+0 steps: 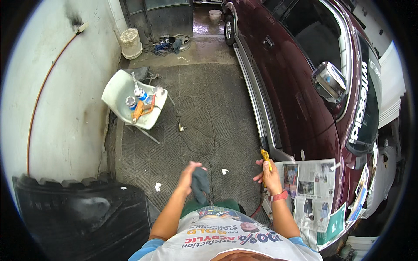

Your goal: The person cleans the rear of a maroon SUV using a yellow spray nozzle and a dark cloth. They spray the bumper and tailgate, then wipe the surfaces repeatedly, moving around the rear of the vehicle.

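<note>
My left hand (186, 177) is closed around a dark grey cloth (200, 185), which hangs down in front of my shirt. In my right hand (271, 178) is a yellow air blow gun (266, 157), its dark nozzle pointing away from me. A reddish hose (260, 204) runs down below that hand. Just right of the blow gun are newspaper sheets (320, 185) covering the front of a dark maroon car (287, 87). My right hand is close to the car's front lower side, apart from the paper.
A pale chair (117, 89) at the left holds an orange spray-gun-like tool (141, 112) and cans. A thin cable (213, 126) loops across the mat floor. A black moulded panel (82, 217) fills the lower left. A white bucket (130, 43) stands by the wall.
</note>
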`<state>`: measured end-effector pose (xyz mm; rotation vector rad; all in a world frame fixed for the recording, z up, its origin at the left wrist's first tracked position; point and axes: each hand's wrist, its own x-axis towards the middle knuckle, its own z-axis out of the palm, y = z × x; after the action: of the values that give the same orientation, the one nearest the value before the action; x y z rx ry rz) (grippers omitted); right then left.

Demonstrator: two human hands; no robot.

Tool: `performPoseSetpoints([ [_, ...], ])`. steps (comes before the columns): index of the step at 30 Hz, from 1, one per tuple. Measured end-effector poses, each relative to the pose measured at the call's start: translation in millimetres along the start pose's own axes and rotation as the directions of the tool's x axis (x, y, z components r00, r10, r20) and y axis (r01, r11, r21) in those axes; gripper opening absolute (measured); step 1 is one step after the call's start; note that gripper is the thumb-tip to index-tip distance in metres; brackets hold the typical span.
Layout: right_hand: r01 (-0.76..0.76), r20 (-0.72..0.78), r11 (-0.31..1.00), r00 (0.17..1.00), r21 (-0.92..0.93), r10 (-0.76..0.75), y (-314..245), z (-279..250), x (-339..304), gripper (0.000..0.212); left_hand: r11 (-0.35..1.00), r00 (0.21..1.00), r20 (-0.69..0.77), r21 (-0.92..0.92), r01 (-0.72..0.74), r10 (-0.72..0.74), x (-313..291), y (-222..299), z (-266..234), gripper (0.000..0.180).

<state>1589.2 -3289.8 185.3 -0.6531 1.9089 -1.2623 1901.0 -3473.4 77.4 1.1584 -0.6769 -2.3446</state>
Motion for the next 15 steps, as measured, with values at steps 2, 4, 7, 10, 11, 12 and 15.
performPoseSetpoints([
  [2,-0.003,0.0,1.0,1.0,0.014,0.003,-29,3,43,0.054,0.962,0.997,-0.067,-0.269,-0.046,0.029,26,54,-17,0.064],
  [4,-0.007,0.025,1.0,1.0,0.019,0.007,-53,7,83,0.053,0.92,0.986,-0.114,-0.36,-0.155,0.122,67,92,-40,0.065],
  [7,-0.016,0.028,0.999,0.999,-0.037,0.017,-70,9,140,0.051,0.924,0.945,-0.2,-0.234,-0.302,0.258,128,138,-37,0.053],
  [10,0.017,-0.037,0.999,0.999,0.039,-0.016,-100,16,209,0.047,0.942,0.93,-0.21,-0.08,-0.325,0.303,201,190,-7,0.055],
  [11,-0.012,-0.016,0.998,1.0,0.057,0.013,-99,14,238,0.046,0.947,0.934,-0.195,-0.055,-0.316,0.301,227,205,3,0.055],
  [12,-0.041,0.001,0.997,0.999,0.069,0.041,-95,9,267,0.045,0.951,0.939,-0.175,-0.034,-0.306,0.296,255,216,14,0.055],
  [15,-0.039,0.014,0.995,0.999,0.09,0.038,-101,9,361,0.041,0.953,0.942,-0.192,0.184,-0.241,0.276,323,250,39,0.059],
])
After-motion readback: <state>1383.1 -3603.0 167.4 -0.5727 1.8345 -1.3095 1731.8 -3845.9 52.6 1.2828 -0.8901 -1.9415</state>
